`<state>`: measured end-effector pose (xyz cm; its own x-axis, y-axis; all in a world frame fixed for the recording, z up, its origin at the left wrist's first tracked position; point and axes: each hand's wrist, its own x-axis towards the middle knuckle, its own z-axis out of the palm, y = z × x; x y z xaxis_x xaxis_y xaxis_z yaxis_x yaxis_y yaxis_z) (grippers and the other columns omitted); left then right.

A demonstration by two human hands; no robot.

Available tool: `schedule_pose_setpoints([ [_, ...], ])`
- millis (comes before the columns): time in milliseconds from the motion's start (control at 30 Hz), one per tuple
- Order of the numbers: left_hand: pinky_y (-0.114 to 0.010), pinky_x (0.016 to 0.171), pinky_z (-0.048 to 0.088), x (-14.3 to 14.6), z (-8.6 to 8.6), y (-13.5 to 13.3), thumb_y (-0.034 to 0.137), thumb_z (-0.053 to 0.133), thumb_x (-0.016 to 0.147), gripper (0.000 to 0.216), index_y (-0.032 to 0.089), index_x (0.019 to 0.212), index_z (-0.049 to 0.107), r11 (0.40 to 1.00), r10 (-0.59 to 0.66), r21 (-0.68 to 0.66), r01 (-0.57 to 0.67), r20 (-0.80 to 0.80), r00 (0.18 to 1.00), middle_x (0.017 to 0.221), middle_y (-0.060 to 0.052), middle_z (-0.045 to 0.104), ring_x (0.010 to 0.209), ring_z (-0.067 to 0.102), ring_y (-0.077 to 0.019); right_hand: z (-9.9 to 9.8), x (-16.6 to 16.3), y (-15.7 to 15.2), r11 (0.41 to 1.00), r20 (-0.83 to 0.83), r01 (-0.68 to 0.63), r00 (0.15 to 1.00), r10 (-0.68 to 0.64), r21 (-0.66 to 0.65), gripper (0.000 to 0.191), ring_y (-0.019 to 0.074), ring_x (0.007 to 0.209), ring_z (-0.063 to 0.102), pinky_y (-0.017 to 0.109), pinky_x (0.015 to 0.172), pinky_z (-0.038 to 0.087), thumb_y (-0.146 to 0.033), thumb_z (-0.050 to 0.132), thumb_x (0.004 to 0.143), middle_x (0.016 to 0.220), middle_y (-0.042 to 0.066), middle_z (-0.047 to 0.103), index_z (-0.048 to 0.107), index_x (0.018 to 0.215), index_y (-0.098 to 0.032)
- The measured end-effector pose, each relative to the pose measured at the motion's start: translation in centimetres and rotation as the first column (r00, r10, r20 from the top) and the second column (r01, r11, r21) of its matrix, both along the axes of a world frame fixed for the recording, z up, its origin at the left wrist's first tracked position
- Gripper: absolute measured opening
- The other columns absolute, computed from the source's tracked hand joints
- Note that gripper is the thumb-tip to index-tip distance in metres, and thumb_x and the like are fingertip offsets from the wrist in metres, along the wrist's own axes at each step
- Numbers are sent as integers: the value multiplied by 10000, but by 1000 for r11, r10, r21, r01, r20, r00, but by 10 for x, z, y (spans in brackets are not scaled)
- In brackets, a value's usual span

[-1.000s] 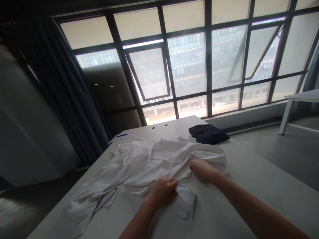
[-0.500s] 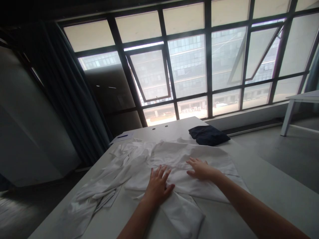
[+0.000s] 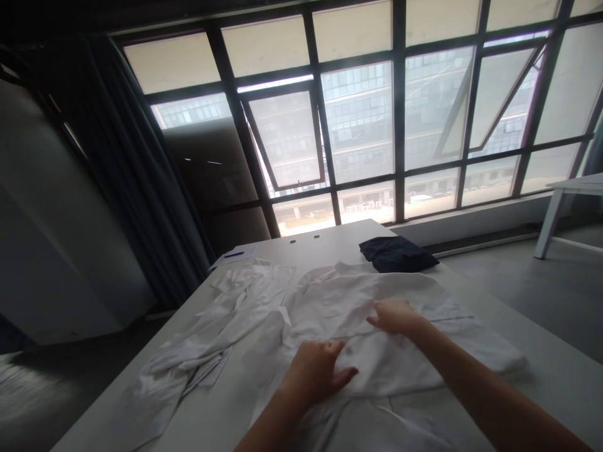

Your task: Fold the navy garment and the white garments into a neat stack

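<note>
A white garment [image 3: 330, 307], shirt-like with a long loose part near me, lies spread and wrinkled on the white table [image 3: 475, 307]. My left hand [image 3: 315, 369] has its fingers curled into the cloth, thumb pointing right, and a fold stands up just beyond it. Farther forward and to the right, my right hand [image 3: 392, 315] is closed on the same garment, its fingertips partly hidden in the fabric. To the left lies a second crumpled heap of white cloth [image 3: 211, 336]; whether it joins the garment I cannot tell.
A folded dark navy cloth [image 3: 398, 253] lies beyond the garment at the right. Paper [image 3: 245, 251] with a pen [image 3: 234, 255] rests at the table's far left corner. Behind are windows and a dark curtain [image 3: 127, 169]; another white table [image 3: 551, 220] stands at right.
Both hands have gone from spread flat to curled, and have shifted slightly right. The garment has been pulled right, away from the left heap, and its near part is lifted and blurred.
</note>
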<state>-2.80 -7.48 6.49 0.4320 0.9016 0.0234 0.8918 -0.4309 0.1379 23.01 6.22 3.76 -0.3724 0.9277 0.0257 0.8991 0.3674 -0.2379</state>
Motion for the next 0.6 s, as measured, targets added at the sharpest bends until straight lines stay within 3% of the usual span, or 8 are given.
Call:
schedule_pose_setpoints([
  [67,-454,936,528,0,-5,3,695,582,920,598,319,1384,609,999,-10,37,9,37,999,1165,-93,741,1077,684,-345,-4,-16,-12,1000,14,-13,1000,13,-11,575,483,1247,605,759,982,409,-615,564,923,1357,253,670,690,1316,-213],
  [133,-482,996,504,-5,-12,9,661,642,894,612,320,1401,604,998,14,62,-17,47,999,1310,-91,691,1191,622,-362,-11,-32,-21,997,15,-51,999,52,-51,664,495,1460,392,813,1049,296,-662,496,948,1616,202,449,555,1493,-287],
  [233,-512,1099,445,-18,-22,20,618,593,944,589,295,1436,583,997,48,65,-52,55,997,1475,-89,604,1310,548,-358,-24,-41,-19,992,9,-74,997,75,-98,740,467,1571,156,853,1101,106,-714,385,975,1732,120,229,361,1619,-350],
  [333,-562,1213,322,-35,-29,30,596,491,1001,590,266,1487,538,990,129,53,-131,38,991,1559,-96,538,1409,484,-337,-31,-28,-1,994,13,-47,999,49,-96,781,412,1592,120,781,1166,6,-725,307,987,1743,111,193,298,1649,-309],
  [433,-630,1258,200,-49,-36,38,577,438,1018,617,258,1546,477,971,237,34,-237,-17,971,1597,-96,500,1481,419,-337,-30,-12,13,996,33,8,999,-6,-91,789,363,1592,153,663,1227,34,-687,314,996,1740,120,207,302,1650,-245],
  [600,-600,1285,157,-55,-47,47,558,404,1030,631,272,1592,415,961,278,14,-278,-31,960,1637,-69,455,1525,370,-308,-27,-31,-9,977,92,204,973,-210,68,639,466,1526,249,753,1160,70,-527,319,1034,1686,168,341,487,1557,-202],
])
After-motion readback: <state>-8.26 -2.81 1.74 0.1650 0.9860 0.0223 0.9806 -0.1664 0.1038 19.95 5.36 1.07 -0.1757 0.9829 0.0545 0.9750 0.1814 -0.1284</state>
